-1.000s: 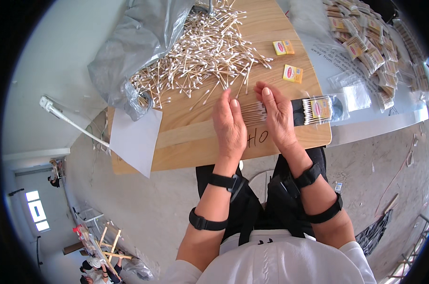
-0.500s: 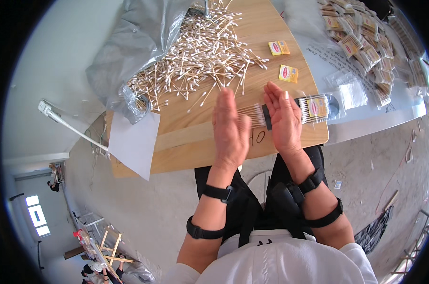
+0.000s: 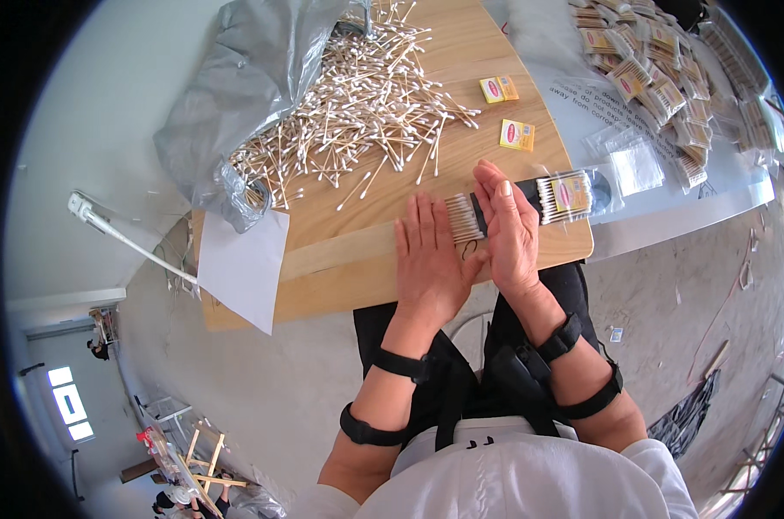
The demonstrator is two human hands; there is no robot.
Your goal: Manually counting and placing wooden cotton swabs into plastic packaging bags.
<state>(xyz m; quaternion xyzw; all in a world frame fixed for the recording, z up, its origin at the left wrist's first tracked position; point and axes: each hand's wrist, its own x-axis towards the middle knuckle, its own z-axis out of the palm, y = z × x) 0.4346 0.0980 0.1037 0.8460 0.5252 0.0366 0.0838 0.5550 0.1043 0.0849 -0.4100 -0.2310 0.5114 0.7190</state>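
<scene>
My left hand [image 3: 432,259] lies palm down and flat at the left end of a short row of cotton swabs [image 3: 464,218] near the table's front edge. Its fingers are stretched out. On the other side of that row stands my right hand [image 3: 511,232], fingers straight and close together, partly over a black strip [image 3: 528,190]. Neither hand grips anything. Right of the strip is a neat flat row of cotton swabs with a yellow card [image 3: 570,195] on it. Part of the strip is hidden under my right hand.
A big heap of loose cotton swabs [image 3: 366,104] covers the back of the wooden table [image 3: 323,268], beside a grey plastic bag [image 3: 236,95]. Two yellow cards [image 3: 517,135] lie behind my right hand. Clear bags [image 3: 636,168] and piled swab packs [image 3: 660,82] are at the right.
My left hand has turned from upright on its edge to palm down and come to lie flat beside the swab row. My right hand has barely moved.
</scene>
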